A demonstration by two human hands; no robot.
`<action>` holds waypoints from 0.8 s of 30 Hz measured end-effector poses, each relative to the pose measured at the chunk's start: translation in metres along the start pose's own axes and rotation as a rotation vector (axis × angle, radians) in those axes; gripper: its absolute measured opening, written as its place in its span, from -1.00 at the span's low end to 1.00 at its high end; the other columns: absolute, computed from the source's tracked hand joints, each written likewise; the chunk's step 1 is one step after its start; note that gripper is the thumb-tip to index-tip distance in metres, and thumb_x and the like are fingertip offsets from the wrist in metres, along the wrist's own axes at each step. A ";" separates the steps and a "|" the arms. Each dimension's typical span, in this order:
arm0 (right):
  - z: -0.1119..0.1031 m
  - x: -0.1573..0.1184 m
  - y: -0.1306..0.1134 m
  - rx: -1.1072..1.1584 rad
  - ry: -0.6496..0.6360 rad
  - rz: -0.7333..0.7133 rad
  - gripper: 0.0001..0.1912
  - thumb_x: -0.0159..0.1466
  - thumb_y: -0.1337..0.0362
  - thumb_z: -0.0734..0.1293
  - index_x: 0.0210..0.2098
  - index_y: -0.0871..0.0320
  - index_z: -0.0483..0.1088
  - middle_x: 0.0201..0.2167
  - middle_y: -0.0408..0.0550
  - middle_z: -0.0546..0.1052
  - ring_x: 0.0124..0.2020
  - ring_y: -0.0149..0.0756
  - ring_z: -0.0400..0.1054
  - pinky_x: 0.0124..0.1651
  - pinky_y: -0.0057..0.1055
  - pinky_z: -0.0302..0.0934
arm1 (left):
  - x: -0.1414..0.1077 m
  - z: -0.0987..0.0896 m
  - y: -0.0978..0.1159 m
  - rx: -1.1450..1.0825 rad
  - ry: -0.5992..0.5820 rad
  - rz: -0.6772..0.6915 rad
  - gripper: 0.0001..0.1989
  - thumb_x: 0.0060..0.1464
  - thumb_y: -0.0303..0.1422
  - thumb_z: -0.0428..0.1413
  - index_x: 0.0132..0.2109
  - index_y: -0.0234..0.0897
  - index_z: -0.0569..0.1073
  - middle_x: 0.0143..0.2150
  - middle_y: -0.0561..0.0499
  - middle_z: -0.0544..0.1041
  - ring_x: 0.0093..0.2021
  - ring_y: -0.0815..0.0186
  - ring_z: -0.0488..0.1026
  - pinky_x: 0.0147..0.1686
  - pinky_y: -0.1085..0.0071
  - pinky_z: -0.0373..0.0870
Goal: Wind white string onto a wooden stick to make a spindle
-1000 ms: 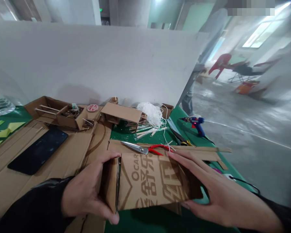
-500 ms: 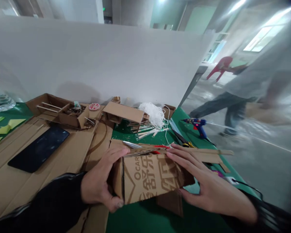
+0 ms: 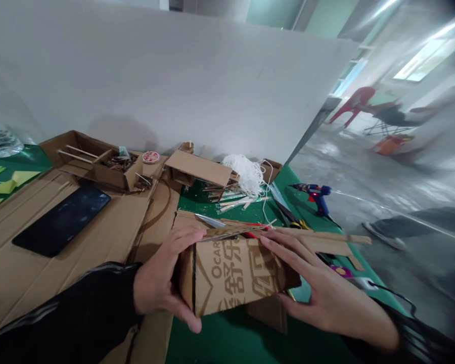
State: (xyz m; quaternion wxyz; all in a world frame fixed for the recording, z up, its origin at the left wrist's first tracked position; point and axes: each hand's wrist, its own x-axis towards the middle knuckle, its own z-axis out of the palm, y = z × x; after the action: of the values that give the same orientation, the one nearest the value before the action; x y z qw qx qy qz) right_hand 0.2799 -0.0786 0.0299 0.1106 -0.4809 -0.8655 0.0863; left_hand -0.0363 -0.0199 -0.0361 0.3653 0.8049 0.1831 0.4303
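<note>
A small cardboard box (image 3: 231, 278) with brown printed lettering is held above the green table, its printed side toward me. My left hand (image 3: 170, 278) grips its left end, fingers over the top edge and thumb at the lower corner. My right hand (image 3: 314, 283) clasps the right end, fingers on top and thumb beneath. Just behind the box lie cardboard strips (image 3: 326, 237), a metal blade (image 3: 210, 221) and something with red handles, partly hidden by the box. The box's far side and inside are hidden from me.
A blue glue gun (image 3: 314, 196) stands at the table's right edge. White string (image 3: 244, 174), wooden sticks and a cardboard piece (image 3: 199, 168) lie at the back. On the left are a black phone (image 3: 62, 220) and a divided cardboard box (image 3: 123, 177). A power strip (image 3: 364, 283) sits right.
My view has shifted slightly, and the background person has moved mostly out of view to the right. Both hands keep their hold on the cardboard box, which has barely moved.
</note>
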 end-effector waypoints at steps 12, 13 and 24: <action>-0.001 0.000 -0.002 -0.056 -0.020 -0.026 -0.14 0.16 0.32 0.31 0.38 0.03 -0.10 0.35 0.02 0.10 0.37 0.02 -0.06 0.28 -0.01 0.12 | 0.000 0.001 -0.008 0.058 0.040 0.105 0.25 -0.52 0.12 0.37 0.33 -0.04 0.01 0.18 -0.19 0.27 0.20 -0.09 0.24 0.22 -0.06 0.11; -0.001 0.000 -0.002 -0.057 -0.019 -0.022 -0.14 0.15 0.33 0.31 0.38 0.02 -0.10 0.35 0.01 0.10 0.37 0.02 -0.05 0.28 -0.01 0.13 | 0.000 0.001 -0.008 0.062 0.040 0.103 0.25 -0.52 0.11 0.38 0.33 -0.05 0.01 0.18 -0.20 0.27 0.20 -0.08 0.24 0.22 -0.05 0.12; -0.001 0.000 0.000 -0.050 -0.020 -0.027 -0.13 0.15 0.32 0.33 0.38 0.01 -0.09 0.36 -0.02 0.11 0.37 0.03 -0.08 0.28 0.02 0.12 | -0.001 0.001 0.000 0.098 0.036 0.038 0.24 -0.53 0.04 0.42 0.31 -0.08 0.03 0.16 -0.22 0.30 0.18 -0.11 0.27 0.18 -0.10 0.18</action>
State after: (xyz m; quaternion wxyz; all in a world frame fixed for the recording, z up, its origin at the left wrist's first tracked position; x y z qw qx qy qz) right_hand 0.2803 -0.0786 0.0309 0.0908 -0.4707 -0.8750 0.0679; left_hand -0.0359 -0.0211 -0.0376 0.3139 0.8173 0.1952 0.4420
